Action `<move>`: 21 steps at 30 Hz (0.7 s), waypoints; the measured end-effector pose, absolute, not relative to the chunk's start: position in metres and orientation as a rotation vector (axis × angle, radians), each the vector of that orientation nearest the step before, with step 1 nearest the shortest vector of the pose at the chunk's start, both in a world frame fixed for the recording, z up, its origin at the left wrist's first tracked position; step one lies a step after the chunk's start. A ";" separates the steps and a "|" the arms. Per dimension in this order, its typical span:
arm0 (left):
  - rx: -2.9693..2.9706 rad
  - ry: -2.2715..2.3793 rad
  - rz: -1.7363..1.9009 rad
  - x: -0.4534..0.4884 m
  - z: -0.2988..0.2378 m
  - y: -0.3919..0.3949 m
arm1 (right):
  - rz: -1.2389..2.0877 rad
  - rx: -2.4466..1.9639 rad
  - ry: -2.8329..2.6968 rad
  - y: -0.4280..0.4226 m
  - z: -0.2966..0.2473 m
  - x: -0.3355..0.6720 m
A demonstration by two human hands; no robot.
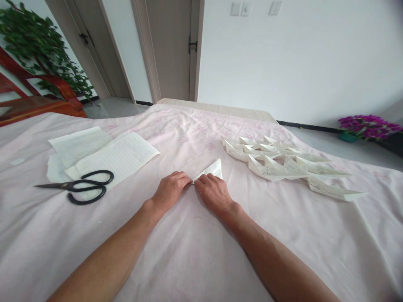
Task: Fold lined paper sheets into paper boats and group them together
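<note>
A small folded piece of white paper (215,168) lies on the pink cloth in front of me, its pointed corner turned up and away. My left hand (173,187) is closed, with its fingertips pinching the paper's left corner. Bent over the near edge of the same paper, my right hand (213,192) presses and grips it, its fingers hiding part of the folds. The fingertips of both hands almost meet at that left corner.
Several folded paper boats (277,167) stand grouped at the right. Black-handled scissors (85,184) rest partly on lined paper sheets (122,157) at the left. The cloth (195,251) is wrinkled. Beyond it are a wooden chair (59,90) and purple flowers (368,126).
</note>
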State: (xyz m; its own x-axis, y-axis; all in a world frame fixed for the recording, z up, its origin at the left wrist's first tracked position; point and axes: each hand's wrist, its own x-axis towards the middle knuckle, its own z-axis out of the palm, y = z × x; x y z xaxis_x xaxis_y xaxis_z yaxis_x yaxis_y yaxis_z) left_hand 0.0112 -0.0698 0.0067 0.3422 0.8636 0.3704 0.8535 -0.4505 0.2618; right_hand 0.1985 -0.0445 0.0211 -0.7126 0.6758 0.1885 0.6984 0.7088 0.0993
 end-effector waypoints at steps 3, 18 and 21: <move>2.498 1.564 0.803 0.008 0.004 -0.064 | -0.254 -1.111 -2.698 -0.043 0.016 0.200; 2.016 1.575 1.491 0.023 0.044 -0.083 | 0.858 -0.965 -1.759 -0.061 0.050 0.187; 1.955 1.686 1.315 0.023 0.053 -0.082 | 1.237 -0.877 -1.369 -0.057 0.047 0.183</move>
State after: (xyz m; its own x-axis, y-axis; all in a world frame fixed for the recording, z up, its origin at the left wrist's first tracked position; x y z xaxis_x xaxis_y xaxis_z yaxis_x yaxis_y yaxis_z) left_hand 0.0227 -0.0822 0.0531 -0.0733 0.8835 0.4626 0.6639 -0.3029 0.6837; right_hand 0.1827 -0.0572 0.0467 -0.1872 0.9576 0.2188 -0.1209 0.1985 -0.9726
